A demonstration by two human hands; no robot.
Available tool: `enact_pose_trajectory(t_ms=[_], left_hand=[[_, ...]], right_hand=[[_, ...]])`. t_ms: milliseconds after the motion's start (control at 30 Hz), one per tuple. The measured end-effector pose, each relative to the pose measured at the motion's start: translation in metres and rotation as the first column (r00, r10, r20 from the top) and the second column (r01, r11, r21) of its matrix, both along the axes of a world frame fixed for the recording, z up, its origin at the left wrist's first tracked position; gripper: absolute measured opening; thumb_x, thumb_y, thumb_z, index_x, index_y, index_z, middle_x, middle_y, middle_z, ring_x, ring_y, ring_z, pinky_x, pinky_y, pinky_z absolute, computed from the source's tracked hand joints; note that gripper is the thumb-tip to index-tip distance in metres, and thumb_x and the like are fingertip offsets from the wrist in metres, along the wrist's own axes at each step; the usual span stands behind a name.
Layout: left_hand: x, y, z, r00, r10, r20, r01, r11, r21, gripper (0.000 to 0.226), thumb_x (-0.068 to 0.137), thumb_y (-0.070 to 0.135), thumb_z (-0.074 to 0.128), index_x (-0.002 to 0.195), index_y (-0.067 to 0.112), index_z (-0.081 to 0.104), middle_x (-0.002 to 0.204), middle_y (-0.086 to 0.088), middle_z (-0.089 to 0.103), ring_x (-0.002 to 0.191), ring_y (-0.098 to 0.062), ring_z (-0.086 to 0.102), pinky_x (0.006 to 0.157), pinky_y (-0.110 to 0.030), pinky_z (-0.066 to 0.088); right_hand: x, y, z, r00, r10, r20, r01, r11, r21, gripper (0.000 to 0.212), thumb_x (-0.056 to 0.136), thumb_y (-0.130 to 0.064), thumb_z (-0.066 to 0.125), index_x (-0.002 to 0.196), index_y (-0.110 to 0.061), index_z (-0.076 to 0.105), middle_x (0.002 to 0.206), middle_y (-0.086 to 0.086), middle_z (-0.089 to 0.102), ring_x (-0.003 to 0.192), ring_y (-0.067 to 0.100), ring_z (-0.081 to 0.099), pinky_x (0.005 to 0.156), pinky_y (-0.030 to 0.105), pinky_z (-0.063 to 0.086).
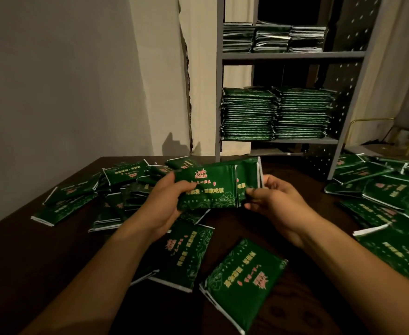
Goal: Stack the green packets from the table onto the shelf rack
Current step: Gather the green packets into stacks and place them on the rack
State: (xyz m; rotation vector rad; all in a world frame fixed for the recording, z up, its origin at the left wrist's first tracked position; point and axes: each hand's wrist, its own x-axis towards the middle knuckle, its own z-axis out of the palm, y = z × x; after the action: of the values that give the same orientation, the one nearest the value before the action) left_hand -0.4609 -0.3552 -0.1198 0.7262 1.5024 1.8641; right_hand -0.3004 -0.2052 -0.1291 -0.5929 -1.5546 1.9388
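Observation:
Both hands hold a small bundle of green packets point(210, 187) above the dark table point(29, 250). My left hand point(162, 204) grips the bundle's left end with the thumb on its front. My right hand point(271, 199) pinches the right end, where a second packet sticks out behind the front one. Loose green packets lie scattered on the table: a pile at the left point(106, 189), two in front of me point(242, 281), and a heap at the right point(392, 209). The grey shelf rack point(293, 55) stands behind the table with stacked packets point(276, 114) on its middle shelf.
More packet stacks point(273, 37) sit on the rack's upper shelf. A perforated grey side panel point(339, 122) closes the rack on the right. A brass-coloured chair frame point(368, 122) stands at the far right. A pale wall and curtain lie to the left.

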Motion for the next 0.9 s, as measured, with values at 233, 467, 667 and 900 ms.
enact_pose_trajectory(t_ms=[233,467,667,900], left_hand=[[0.001,-0.004,0.003,0.992,0.115,-0.058,-0.112,0.992,0.055,0.035,0.091,0.002,0.066,0.123,0.015,0.059,0.105,-0.005,0.077,0.096,-0.02,0.075,0.08,-0.038,0.061],[-0.008,-0.011,0.0,0.953,0.288,-0.095,-0.283,0.957,0.06,0.014,0.096,0.006,0.064,0.102,0.017,0.07,0.1,-0.001,0.078,0.097,-0.019,0.074,0.086,-0.038,0.059],[-0.002,-0.007,-0.006,0.955,0.239,-0.175,-0.241,0.971,0.01,0.018,0.094,0.009,0.067,0.111,0.017,0.07,0.105,-0.001,0.077,0.102,-0.02,0.073,0.098,-0.047,0.055],[0.001,-0.004,-0.011,0.95,0.219,-0.225,-0.228,0.974,-0.015,0.023,0.093,0.012,0.069,0.115,0.019,0.068,0.109,0.001,0.076,0.107,-0.019,0.071,0.102,-0.048,0.052]], right_hand=[[-0.004,-0.016,-0.002,0.977,0.005,0.214,-0.092,0.912,0.4,0.015,0.099,-0.009,0.054,0.095,-0.018,0.065,0.094,0.002,0.07,0.088,0.017,0.063,0.077,0.029,0.05],[0.025,-0.038,0.02,0.646,0.286,0.708,-0.762,0.3,0.574,0.08,0.071,-0.032,0.089,0.14,-0.046,0.05,0.154,-0.026,0.03,0.14,-0.006,0.028,0.117,0.018,0.026],[0.001,-0.068,0.009,0.616,0.148,0.774,-0.788,0.106,0.607,0.086,0.083,-0.061,0.069,0.154,-0.048,0.022,0.16,-0.029,0.017,0.149,-0.001,0.001,0.124,0.033,0.008],[0.022,-0.049,0.018,0.738,-0.151,0.658,-0.669,-0.034,0.743,0.058,0.083,-0.07,0.059,0.122,-0.028,0.064,0.105,-0.006,0.049,0.108,0.014,0.046,0.096,0.039,0.045]])
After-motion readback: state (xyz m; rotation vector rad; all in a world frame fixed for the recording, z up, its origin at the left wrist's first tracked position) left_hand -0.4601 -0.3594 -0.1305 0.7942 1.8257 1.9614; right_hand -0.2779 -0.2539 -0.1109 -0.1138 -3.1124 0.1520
